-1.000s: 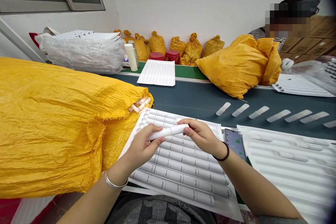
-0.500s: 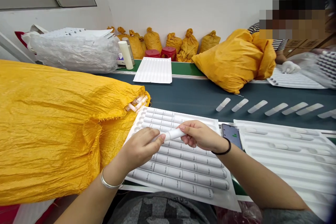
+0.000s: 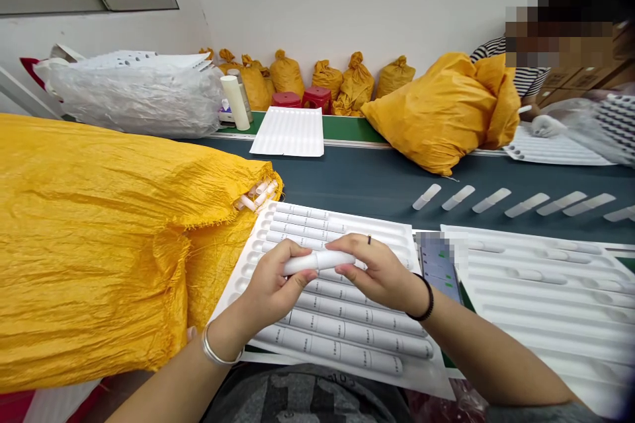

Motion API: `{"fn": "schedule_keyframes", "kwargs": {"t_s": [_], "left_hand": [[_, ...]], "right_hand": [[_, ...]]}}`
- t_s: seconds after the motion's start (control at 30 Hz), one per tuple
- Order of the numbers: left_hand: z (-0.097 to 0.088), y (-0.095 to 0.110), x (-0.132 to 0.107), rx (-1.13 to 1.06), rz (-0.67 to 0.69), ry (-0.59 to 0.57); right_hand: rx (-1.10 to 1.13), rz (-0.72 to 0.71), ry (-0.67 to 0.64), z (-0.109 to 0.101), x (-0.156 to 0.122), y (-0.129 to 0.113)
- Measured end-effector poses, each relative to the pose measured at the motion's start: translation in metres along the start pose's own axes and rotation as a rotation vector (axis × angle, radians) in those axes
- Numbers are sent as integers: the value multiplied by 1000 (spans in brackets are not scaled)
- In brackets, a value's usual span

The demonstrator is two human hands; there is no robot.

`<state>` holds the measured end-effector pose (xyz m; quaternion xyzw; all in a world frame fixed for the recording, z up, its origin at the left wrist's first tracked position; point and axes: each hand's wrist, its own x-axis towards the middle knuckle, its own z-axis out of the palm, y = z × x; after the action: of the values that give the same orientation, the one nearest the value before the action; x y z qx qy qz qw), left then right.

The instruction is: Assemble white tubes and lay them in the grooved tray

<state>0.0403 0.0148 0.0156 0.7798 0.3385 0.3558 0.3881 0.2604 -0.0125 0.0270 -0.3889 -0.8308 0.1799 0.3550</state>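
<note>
Between my two hands lies a white plastic tube [image 3: 317, 260] with a seam partway along it, held nearly level. My left hand [image 3: 278, 277] pinches its left part between thumb and fingers. On the right end, my right hand [image 3: 372, 268] grips with thumb and fingertips. Just beneath is a white moulded tray [image 3: 381, 232], its grooves partly filled with rows of printed white tubes [image 3: 342, 329]. At the left, a yellow woven sack [image 3: 99, 244] lies with its mouth toward the tray, and loose white tubes [image 3: 260, 192] show in the opening.
A phone [image 3: 439, 268] lies right of the tray, by a second white tray [image 3: 536, 317] holding several tubes. More tubes [image 3: 491, 200] lie spaced along the dark conveyor belt [image 3: 337, 178]. Across it are a yellow sack [image 3: 446, 112], an unfilled tray [image 3: 288, 132] and a co-worker's gloved hand [image 3: 547, 125].
My hands have turned the tube closer to level and lowered it slightly. My right fingers have shifted along it. The tubes on the belt have moved a little to the right.
</note>
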Motion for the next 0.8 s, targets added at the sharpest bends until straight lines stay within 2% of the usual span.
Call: {"fn": "schedule_keyframes", "kwargs": {"t_s": [0.07, 0.1, 0.17, 0.2, 0.23, 0.27, 0.33, 0.43, 0.5, 0.63, 0.7, 0.8], "left_hand": [[2, -6, 1, 68, -29, -89], [0, -12, 4, 137, -31, -154], [-11, -32, 17, 367, -31, -209], [-20, -45, 27, 498, -28, -193], [-32, -59, 37, 657, -61, -81], [-44, -74, 49, 718, -101, 6], [-69, -102, 69, 789, -158, 86], [-93, -132, 85, 850, -183, 108], [-99, -143, 86, 864, -182, 118], [-99, -140, 80, 841, -148, 222], [-91, -128, 78, 795, -88, 283], [-71, -103, 75, 691, 42, 307]], "right_hand": [[-101, 10, -81, 5, 0, 7], [-186, 71, -130, 6, 2, 14], [-384, 311, -172, 2, 7, 39], [-473, 457, -151, -4, 11, 56], [-545, 608, -102, -13, 14, 74], [-589, 714, -50, -23, 17, 93], [-643, 891, 16, -44, 19, 129], [-636, 1098, -30, -70, 13, 167], [-606, 1179, -106, -79, 7, 179], [-594, 1211, -190, -75, 5, 172], [-556, 1107, -213, -59, 10, 160], [-432, 856, -275, -20, 22, 141]]}}
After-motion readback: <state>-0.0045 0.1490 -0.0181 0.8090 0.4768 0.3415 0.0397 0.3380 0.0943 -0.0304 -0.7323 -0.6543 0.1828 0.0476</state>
